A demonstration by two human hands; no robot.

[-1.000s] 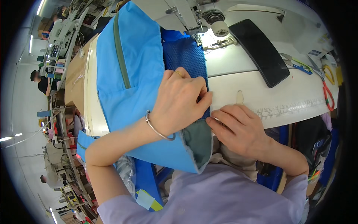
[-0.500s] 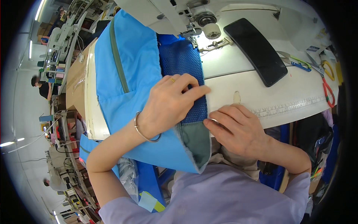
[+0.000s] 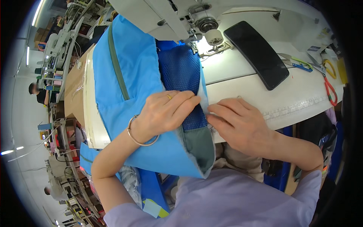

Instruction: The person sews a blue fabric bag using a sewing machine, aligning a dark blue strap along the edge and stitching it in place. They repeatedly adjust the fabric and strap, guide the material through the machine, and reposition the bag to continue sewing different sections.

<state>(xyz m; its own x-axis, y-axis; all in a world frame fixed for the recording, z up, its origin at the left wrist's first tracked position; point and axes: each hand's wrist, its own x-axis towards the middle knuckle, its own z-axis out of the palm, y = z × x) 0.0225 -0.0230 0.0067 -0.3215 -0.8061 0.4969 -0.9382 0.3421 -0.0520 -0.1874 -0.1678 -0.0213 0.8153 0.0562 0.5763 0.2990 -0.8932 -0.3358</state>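
Note:
A light blue fabric piece [image 3: 132,68] with a green zipper strip, a dark blue mesh panel [image 3: 177,72] and a grey-green lower panel [image 3: 198,147] lies on the sewing table [image 3: 295,98]. The mesh reaches up to the sewing machine's needle area [image 3: 194,47]. My left hand [image 3: 166,111] lies over the mesh, fingers curled closed on its right edge. My right hand [image 3: 238,123] is just right of that, fingertips pinched at the fabric edge, where a pale strip [image 3: 203,100] now shows. What exactly its fingertips hold is partly hidden.
A black phone [image 3: 256,55] and several scissors [image 3: 329,90] lie right of the machine. A cardboard sheet [image 3: 75,98] borders the fabric on the left. Other people [image 3: 41,94] sit at machines far left. A blue bin [image 3: 151,181] stands below the table.
My left hand has moved down and slightly left along the mesh, and the fabric has shifted left. A pale strip has appeared along the mesh's right edge beside my right fingertips.

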